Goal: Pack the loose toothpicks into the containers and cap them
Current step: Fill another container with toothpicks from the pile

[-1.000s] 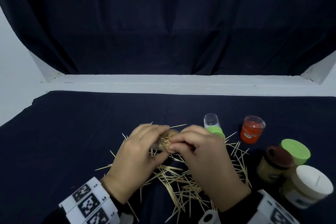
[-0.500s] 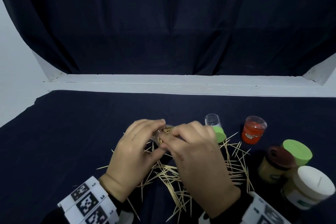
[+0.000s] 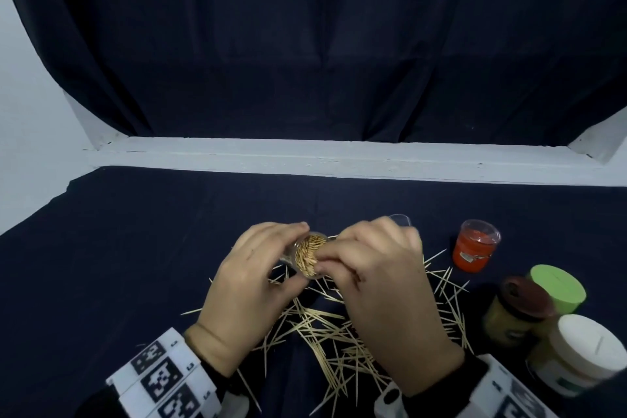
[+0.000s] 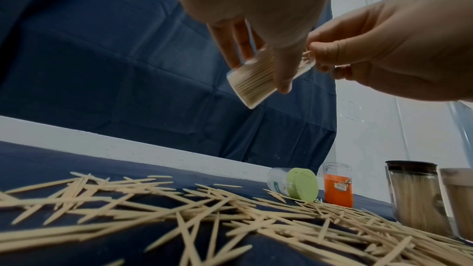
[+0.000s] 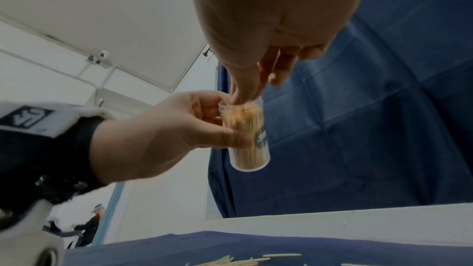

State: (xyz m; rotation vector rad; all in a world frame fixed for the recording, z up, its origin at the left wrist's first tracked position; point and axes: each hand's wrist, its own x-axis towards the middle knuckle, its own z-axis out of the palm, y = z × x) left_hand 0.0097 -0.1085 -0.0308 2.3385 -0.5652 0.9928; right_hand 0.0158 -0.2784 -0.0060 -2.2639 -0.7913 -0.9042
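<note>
My left hand (image 3: 258,268) grips a small clear container (image 3: 307,260) packed with toothpicks and holds it tilted above the table; the same container (image 4: 258,78) shows in the left wrist view and the container (image 5: 247,137) in the right wrist view. My right hand (image 3: 369,261) has its thumb and fingertips pinched at the container's open mouth, on the toothpick tips there. Loose toothpicks (image 3: 325,332) lie scattered on the dark cloth below both hands. A clear container with a green cap (image 4: 294,184) lies on its side behind the pile.
To the right stand a clear jar with red contents (image 3: 475,249), a brown-lidded jar of toothpicks (image 3: 519,312), a green-lidded jar (image 3: 556,287) and a white-lidded jar (image 3: 576,353). A white ledge (image 3: 339,159) runs along the table's back edge.
Both hands have lifted the container slightly and turned its open mouth toward me. The right hand's fingertips stay pinched at the mouth.
</note>
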